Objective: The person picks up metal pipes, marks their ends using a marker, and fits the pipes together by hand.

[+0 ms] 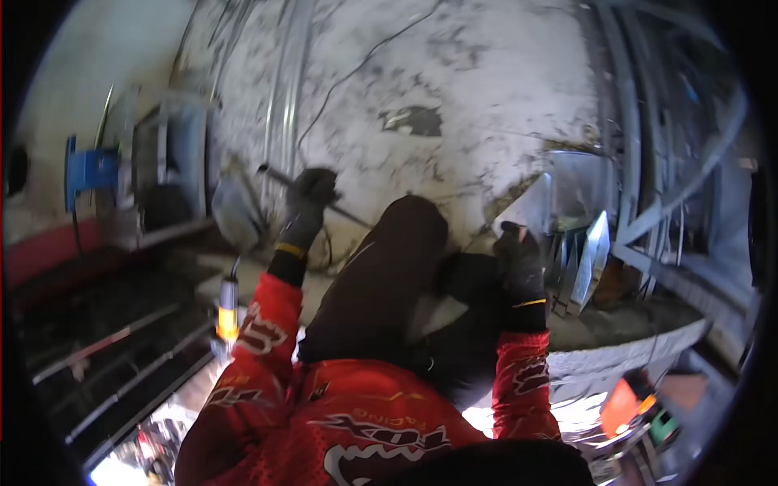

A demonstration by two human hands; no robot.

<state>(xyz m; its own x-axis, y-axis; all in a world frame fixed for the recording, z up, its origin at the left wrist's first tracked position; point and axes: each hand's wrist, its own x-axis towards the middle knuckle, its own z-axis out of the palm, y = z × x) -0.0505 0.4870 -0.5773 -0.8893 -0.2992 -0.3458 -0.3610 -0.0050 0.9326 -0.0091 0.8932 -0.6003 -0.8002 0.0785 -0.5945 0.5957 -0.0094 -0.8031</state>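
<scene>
My left hand [308,198], in a dark glove, is wrapped round a thin dark rod [352,217]. One end of the rod sticks out to the left of the fist, and the other slants down toward my knee. My right hand [520,257], gloved too, is closed beside my other leg; what it grips, if anything, is hidden. Just beyond it stands a bent piece of pale sheet metal [531,202]. Pointed strips of shiny sheet metal [590,259] stand to the right of this hand.
A dark cable [356,69] runs across the stained concrete floor [486,73]. Long metal profiles [284,97] lie at the left. Metal framework [648,162] stands along the right. A blue tool or clamp [91,170] and a yellow-and-grey object [228,308] are at the left.
</scene>
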